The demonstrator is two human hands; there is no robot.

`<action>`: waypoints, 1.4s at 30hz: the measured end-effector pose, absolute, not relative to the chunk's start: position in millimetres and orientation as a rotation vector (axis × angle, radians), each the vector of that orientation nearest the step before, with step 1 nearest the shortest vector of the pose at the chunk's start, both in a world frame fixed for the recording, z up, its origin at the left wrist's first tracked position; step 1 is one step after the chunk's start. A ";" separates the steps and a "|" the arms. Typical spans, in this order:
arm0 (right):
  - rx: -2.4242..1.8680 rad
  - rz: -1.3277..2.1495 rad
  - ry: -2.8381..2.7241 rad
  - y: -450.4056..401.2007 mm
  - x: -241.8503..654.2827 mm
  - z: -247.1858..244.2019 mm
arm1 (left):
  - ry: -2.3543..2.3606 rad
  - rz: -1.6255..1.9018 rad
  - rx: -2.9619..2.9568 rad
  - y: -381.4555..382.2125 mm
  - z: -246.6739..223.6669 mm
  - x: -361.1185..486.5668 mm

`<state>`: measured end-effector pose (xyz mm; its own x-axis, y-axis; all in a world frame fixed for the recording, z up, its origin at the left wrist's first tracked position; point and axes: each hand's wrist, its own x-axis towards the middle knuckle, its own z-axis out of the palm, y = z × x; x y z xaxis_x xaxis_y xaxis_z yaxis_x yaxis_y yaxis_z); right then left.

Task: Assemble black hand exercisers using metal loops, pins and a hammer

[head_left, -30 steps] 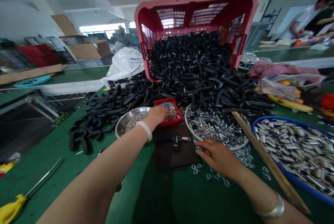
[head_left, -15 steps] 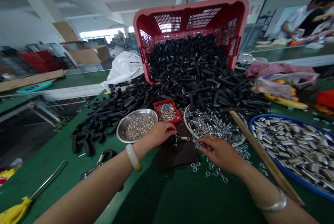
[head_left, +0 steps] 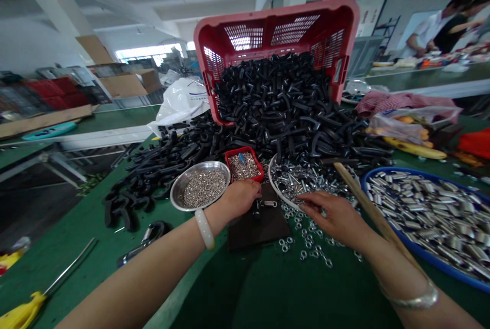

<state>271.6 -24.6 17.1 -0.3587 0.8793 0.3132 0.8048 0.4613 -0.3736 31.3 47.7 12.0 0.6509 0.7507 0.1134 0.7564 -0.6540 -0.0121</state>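
My left hand (head_left: 243,197) is closed above the dark block (head_left: 256,229), its fingertips at the top of a small black part (head_left: 256,210) with a spring (head_left: 269,204) beside it. What those fingers pinch is hidden. My right hand (head_left: 331,214) has its fingers bent together at the near rim of a white bowl (head_left: 274,181) of bolts; anything between the fingertips is too small to tell. Loose nuts (head_left: 307,237) lie scattered below it. A steel bowl (head_left: 177,203) of small metal pieces and a red tray (head_left: 261,178) of screws are close to my left hand.
A red crate (head_left: 346,38) spills black curved handles (head_left: 291,109) across the back. At the right are a wooden stick (head_left: 369,206) and a blue tray (head_left: 366,175) of metal sleeves. A yellow-handled screwdriver (head_left: 69,266) lies left. Two people work at the far right.
My right hand has moved slightly right and up to the bowl's rim, its fingers closer together. My left hand has shifted a little to the right over the black part.
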 end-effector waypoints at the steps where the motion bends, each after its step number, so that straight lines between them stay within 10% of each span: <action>1: -1.421 0.161 -2.233 -24.4 277.2 21.2 | -1.268 -0.144 -2.793 46.9 11.3 30.9; 9: -2.075 -0.500 -2.155 -40.1 355.7 24.0 | -1.247 -0.232 -2.762 37.1 4.5 28.3; 18: -2.276 -0.054 -2.049 -26.4 396.1 0.2 | -1.279 -0.330 -2.966 13.5 1.6 -6.7; 42: -1.311 0.013 -2.348 -83.8 261.6 41.9 | -1.661 -0.659 -2.754 20.1 -22.6 4.3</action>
